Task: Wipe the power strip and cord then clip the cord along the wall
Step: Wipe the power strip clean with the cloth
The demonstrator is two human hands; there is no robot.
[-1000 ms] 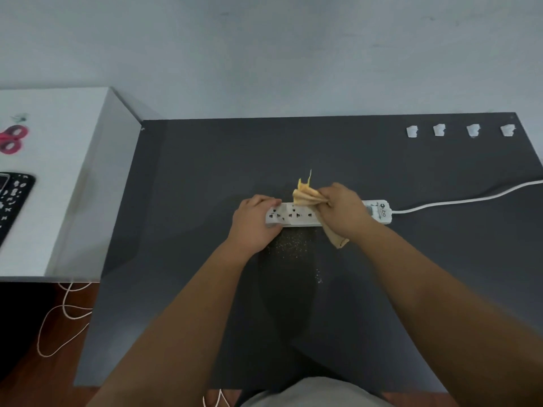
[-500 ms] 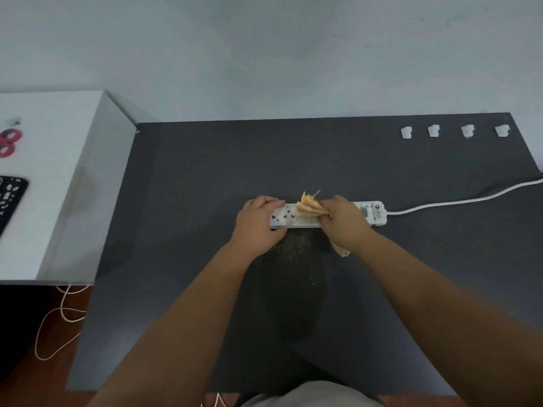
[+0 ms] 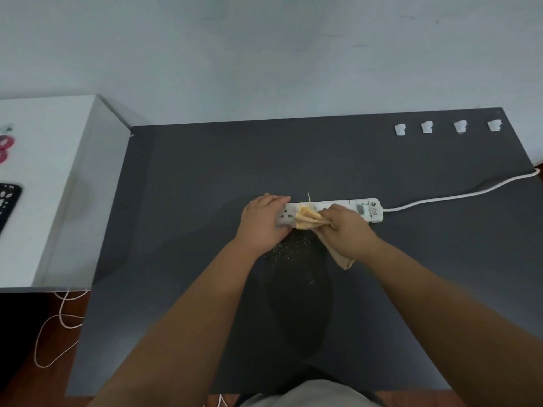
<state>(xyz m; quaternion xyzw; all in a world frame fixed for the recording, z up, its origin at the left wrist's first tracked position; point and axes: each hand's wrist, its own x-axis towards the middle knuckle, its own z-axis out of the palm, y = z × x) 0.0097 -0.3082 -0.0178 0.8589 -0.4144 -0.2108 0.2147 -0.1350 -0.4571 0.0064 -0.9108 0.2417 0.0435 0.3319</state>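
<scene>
Your white power strip [image 3: 370,211] carries a dark logo at its right end that looks like "ubo", though the letters are small and turned sideways; no other writing can be read. The strip lies lengthwise across the middle of the dark grey tabletop [image 3: 205,177], and its one white cord [image 3: 458,195] runs from the right end off the tabletop's right edge.

Your left hand [image 3: 261,223] has its grip curled over the strip's left end, holding it down. Your right hand [image 3: 348,230] has its grip closed round a bunched yellow-tan cloth [image 3: 305,218], which presses on the strip's sockets just beside your left hand; a tail of the cloth hangs out below your right wrist.

A patch of fine pale crumbs [image 3: 293,248] lies on the tabletop just in front of the strip.

The tabletop stands against a plain pale wall [image 3: 264,54]. Four small white cord clips [image 3: 400,129] sit in a row near its far right corner, well apart from the strip. To the left stands a white cabinet [image 3: 53,177] with a pink item and a dark patterned item on top, both cut off by the frame. A thin white wire [image 3: 58,321] loops over the reddish wooden floor.
</scene>
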